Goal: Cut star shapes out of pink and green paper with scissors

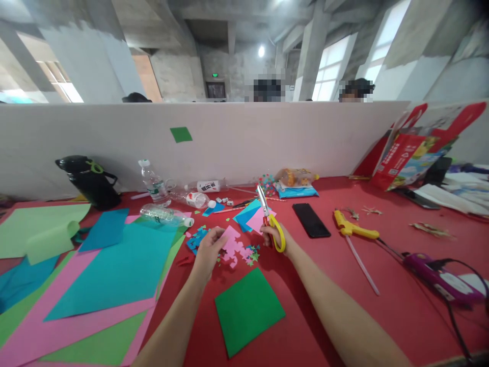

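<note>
Green paper square (250,312) lies nearer us than our left hand (208,251), which pinches notched pink paper (231,241). Our right hand (291,241) grips yellow-handled scissors (266,210).

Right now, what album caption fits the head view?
Left hand holds pink paper, right hand holds scissors, above a red table.

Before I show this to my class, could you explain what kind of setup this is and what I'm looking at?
There is no machine here: a person works bare-handed. This one picture comes from a camera worn on the person's head. The left hand holds notched pink paper; the right hand holds yellow-handled scissors. On the red table lie small star cutouts, a green paper square, a black smartphone and a yellow glue gun.
</note>
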Action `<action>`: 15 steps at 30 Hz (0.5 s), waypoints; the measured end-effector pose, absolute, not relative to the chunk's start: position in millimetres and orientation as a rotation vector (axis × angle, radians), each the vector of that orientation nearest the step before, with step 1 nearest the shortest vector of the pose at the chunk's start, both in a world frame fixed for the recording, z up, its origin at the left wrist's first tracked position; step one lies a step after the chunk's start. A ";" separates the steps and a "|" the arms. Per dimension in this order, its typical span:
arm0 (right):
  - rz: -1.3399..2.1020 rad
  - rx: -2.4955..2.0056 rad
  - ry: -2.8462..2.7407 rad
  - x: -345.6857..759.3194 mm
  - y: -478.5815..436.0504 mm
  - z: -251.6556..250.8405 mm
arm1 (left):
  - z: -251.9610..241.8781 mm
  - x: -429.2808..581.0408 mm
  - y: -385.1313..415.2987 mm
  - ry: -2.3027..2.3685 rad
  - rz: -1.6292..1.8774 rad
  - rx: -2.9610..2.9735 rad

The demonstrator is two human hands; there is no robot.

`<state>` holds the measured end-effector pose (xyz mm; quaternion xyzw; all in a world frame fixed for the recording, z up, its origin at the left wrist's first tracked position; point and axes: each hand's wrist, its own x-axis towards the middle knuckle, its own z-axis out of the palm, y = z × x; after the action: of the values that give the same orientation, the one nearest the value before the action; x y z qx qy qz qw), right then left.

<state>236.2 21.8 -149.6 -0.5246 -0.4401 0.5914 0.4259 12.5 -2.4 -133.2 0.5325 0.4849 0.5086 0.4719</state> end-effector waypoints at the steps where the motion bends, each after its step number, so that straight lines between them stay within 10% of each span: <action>1: 1.470 -1.312 -1.114 231.8 19.7 -147.4 | -132.6 14.3 -3.6 1.166 1.221 1.303; 15: 1.486 -1.449 -1.341 207.6 -21.7 -117.9 | -107.0 22.5 -23.6 0.957 1.046 1.357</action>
<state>207.6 -21.7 -117.9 -0.5538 -0.5125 0.5678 0.3290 22.5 -23.6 -107.0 0.5747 0.4052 0.4429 0.5562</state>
